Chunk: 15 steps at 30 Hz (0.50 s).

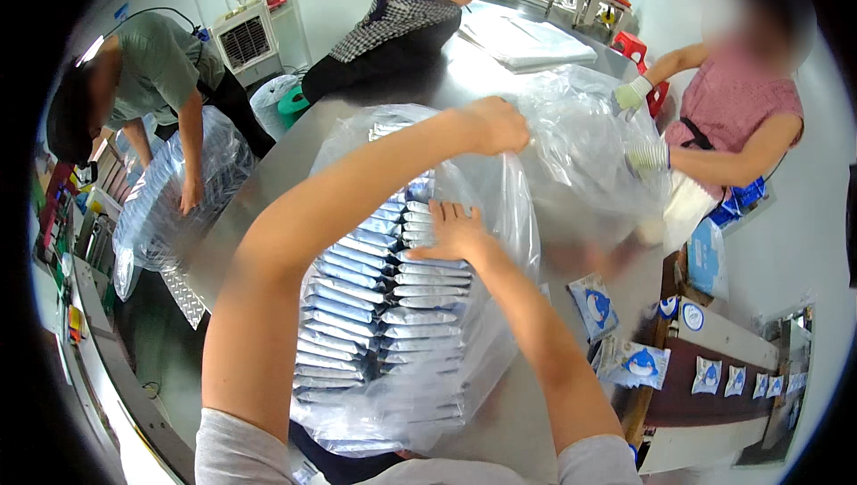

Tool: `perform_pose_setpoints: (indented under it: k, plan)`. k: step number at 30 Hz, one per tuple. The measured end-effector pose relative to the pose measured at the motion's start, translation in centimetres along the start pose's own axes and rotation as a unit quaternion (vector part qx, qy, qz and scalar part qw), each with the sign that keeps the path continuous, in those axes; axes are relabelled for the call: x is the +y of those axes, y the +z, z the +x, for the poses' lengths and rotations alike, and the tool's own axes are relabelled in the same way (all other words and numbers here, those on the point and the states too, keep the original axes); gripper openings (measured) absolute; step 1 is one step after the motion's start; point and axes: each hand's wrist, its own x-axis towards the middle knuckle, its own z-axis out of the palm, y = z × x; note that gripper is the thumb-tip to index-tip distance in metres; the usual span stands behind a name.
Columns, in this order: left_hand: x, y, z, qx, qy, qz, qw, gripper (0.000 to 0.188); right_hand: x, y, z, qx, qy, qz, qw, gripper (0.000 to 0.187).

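Note:
A large clear plastic bag (513, 253) lies on the metal table in front of me. Inside it, small blue-and-white packets (344, 280) stand in two tightly stacked rows. My left arm crosses over the bag, and my left hand (498, 126) is closed on the bag's edge at its far right side. Lower down, my right hand (455, 233) rests on the right-hand row with its fingers spread and nothing held in it. My left forearm hides part of the far packets.
Across the metal table (286, 155), a gloved co-worker handles another clear bag (580, 128). Flat plastic sheets (527, 39) are stacked at the back. Single packets ride a conveyor (669, 396) on the right. At left, a person bends over a filled bag (178, 199).

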Motion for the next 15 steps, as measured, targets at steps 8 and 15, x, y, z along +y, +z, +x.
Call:
perform_pose_setpoints:
  k: [8, 15]
  plan:
    - [2.9, -0.5, -4.2, 0.042, 0.0, -0.023, 0.999, 0.043, -2.0, 2.7, -3.0, 0.242, -0.005, 0.042, 0.969, 0.099]
    - [22.7, -8.7, -11.4, 0.149, 0.154, -0.281, 0.936, 0.033, -4.4, 4.8, -24.2, 0.347, -0.174, 0.189, 0.902, 0.038]
